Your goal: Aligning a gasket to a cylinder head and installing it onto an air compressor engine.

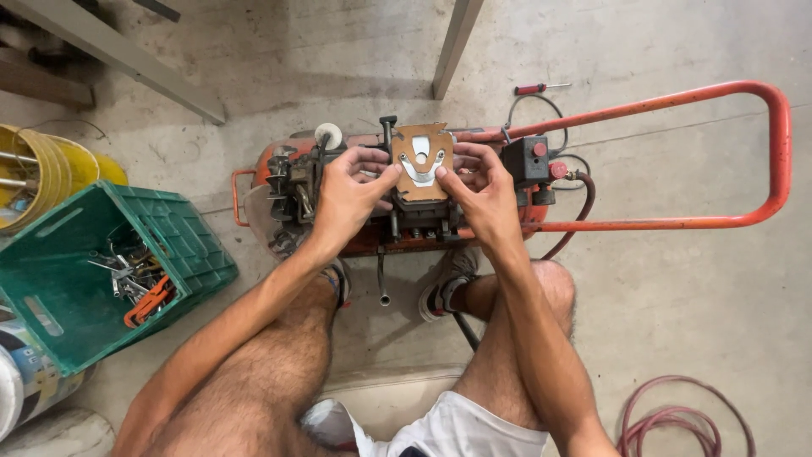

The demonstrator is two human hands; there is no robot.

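A small orange air compressor [592,127] lies on the concrete floor between my feet. Both hands hold a flat brown valve plate [420,161] with a metal reed and cut-outs, just above the compressor's pump block [419,216]. My left hand [347,195] grips the plate's left edge with thumb and fingers. My right hand [482,190] grips its right edge. A black pressure switch box [526,161] with a red knob sits just right of my right hand.
A green plastic crate [182,228] of tools stands at the left, with a yellow bucket [51,169] behind it. A red-handled screwdriver [541,87] lies beyond the compressor. A coiled reddish hose [672,419] lies at lower right. Metal frame legs [452,46] stand ahead.
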